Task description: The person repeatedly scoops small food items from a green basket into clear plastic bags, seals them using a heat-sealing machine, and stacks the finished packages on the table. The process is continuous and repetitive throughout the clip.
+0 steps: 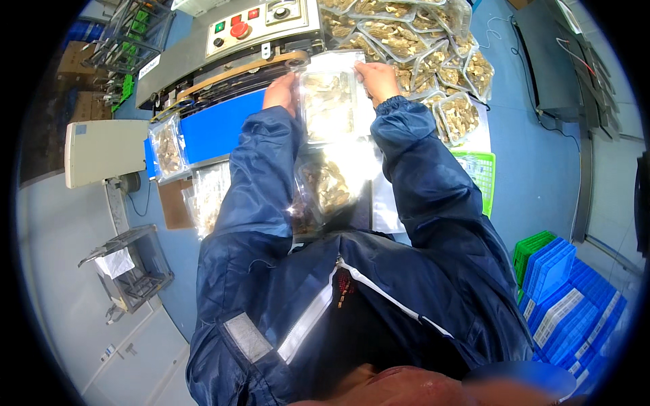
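In the head view, the right hand (379, 82) is pinching the upper right edge of a clear, rectangular plastic pack of pale-brown pieces (330, 108) — lying between blue-sleeved forearms (416, 159) — while the left hand (279, 93) is meeting its left edge, grip unclear.

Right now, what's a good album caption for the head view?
Left hand and right hand flank a shiny clear pack beside the machine, with filled clear trays heaped to the right.

Our left arm (261, 169) and right arm (430, 166) reach forward together; our left hand (280, 93) curls inward, our right hand (380, 81) pinches, fingertips facing across a gap.
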Motion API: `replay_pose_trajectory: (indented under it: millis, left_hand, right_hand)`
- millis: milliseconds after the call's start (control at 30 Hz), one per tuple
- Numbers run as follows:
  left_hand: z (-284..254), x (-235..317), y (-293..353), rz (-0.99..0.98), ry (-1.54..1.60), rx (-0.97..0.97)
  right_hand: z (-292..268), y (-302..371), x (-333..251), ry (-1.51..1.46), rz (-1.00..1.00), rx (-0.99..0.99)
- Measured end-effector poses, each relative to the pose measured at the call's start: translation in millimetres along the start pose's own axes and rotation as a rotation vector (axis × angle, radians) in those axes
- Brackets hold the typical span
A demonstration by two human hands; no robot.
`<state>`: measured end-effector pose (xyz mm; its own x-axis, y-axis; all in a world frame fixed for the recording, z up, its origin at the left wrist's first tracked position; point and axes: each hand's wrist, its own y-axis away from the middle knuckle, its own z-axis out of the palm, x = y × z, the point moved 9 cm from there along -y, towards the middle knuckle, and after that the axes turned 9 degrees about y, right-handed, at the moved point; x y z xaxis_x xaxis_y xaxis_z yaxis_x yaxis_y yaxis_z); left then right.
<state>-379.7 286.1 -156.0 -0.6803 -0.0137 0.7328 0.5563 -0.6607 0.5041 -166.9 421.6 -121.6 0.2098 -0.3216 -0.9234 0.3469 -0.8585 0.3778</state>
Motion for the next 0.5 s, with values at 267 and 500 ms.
replay_pose_trajectory:
  millis: [267, 500]
  left_hand:
    - [-42.4, 21.3, -5.9, 0.022, -0.019, 0.077]
    - [-71.4, 51.4, -18.0, 0.167, -0.098, 0.035]
  right_hand:
    - [38.7, -0.2, -1.5, 0.163, -0.029, -0.050]
    - [75.3, -12.5, 1.4, 0.294, -0.224, -0.084]
